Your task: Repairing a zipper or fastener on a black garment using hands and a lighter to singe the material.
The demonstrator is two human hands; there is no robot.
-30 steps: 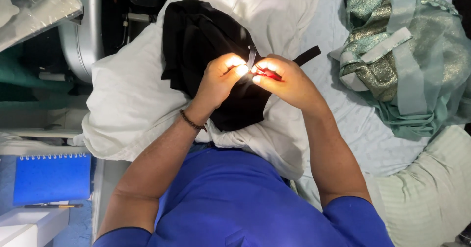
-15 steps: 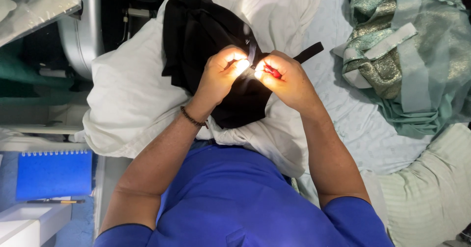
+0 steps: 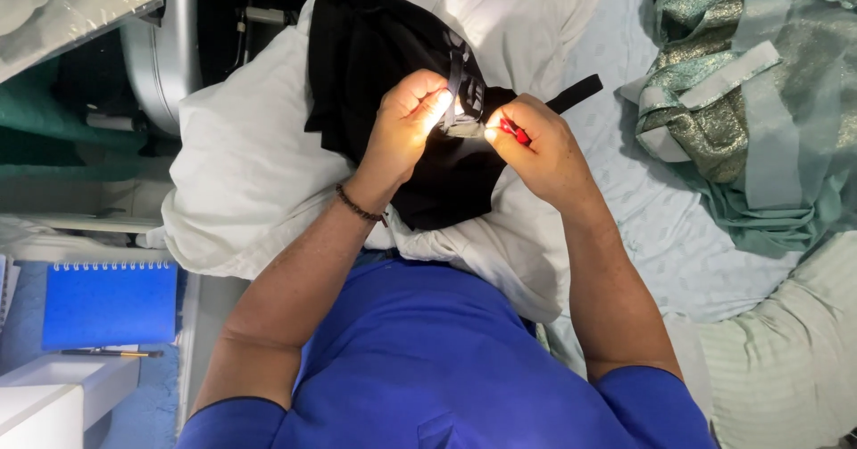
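Pinching black garment [image 3: 384, 65], left hand [image 3: 406, 128], right hand [image 3: 540, 150]

black garment [image 3: 375, 65], white pillow [image 3: 241, 172], blue notebook [image 3: 109, 306]

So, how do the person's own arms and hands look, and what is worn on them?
Both arms are bare from the short blue sleeves of a shirt downward. The left hand has a dark beaded bracelet around its wrist. The right hand wears nothing visible. No gloves; no rings can be made out.

The right hand [image 3: 544, 150] hides most of a small red tool [image 3: 515, 131]; its shape stays unclear.
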